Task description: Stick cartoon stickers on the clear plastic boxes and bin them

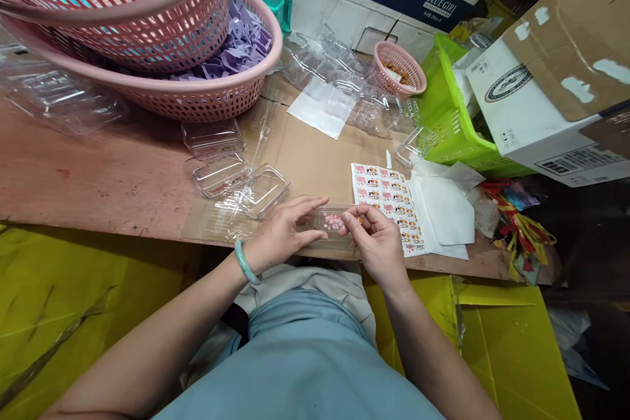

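A small clear plastic box (pixel 331 220) with a pink sticker on its lid lies at the table's front edge. My left hand (pixel 284 231) rests on its left end, fingers laid flat and steadying it. My right hand (pixel 375 238) pinches at the sticker on the box's right side, fingertips pressed together. Just right of my hands lies a sheet of pink cartoon stickers (pixel 388 202). Several empty clear boxes (pixel 231 174) sit to the left on the cardboard.
Stacked pink baskets (pixel 197 95), one holding purple plastic parts, stand at the back left. A small pink basket (pixel 399 67), a green basket (pixel 450 118), white backing paper (pixel 443 207) and cardboard cartons (pixel 551 92) crowd the right. Loose clear lids lie at the back centre.
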Tool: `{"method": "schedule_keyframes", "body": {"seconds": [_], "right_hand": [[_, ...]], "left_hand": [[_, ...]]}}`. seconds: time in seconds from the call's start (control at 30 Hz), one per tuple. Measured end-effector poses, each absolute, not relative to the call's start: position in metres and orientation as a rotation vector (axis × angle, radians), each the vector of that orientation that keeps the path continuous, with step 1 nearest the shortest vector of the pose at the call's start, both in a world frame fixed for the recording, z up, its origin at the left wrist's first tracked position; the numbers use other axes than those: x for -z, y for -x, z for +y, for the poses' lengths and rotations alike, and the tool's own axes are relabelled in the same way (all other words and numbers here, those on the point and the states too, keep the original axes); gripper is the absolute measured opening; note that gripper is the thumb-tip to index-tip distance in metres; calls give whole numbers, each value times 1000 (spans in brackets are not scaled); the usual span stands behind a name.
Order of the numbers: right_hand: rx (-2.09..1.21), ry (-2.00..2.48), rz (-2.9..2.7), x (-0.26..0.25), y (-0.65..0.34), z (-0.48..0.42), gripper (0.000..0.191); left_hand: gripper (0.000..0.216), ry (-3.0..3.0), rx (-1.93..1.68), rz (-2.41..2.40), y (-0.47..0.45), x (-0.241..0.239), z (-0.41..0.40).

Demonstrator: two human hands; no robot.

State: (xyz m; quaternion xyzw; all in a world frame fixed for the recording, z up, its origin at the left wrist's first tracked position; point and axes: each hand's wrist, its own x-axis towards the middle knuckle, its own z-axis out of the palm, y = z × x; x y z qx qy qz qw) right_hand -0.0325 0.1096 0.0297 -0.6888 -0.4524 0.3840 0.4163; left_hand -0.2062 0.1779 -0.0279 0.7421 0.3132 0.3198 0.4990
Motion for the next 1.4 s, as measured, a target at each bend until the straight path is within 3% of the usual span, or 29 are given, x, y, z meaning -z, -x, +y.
{"method": "schedule_keyframes", "body": {"seconds": [0.5,0.67,0.93,1.4], "right_hand": [[-868,1790,-1206,-27,34,106,22],[-815,1805,-1254,-27,36,108,20],[-359,1872,-1676,-26,30,105,17],[-103,1723,-1743,7,15,101,34]], "left_hand": [[58,-1673,-719,722,204,25,176],[37,-1465,-716,800,191,23,168],[41,-1377,-766,861,185,29,165],[38,-1370,-767,854,184,26,162]]}}
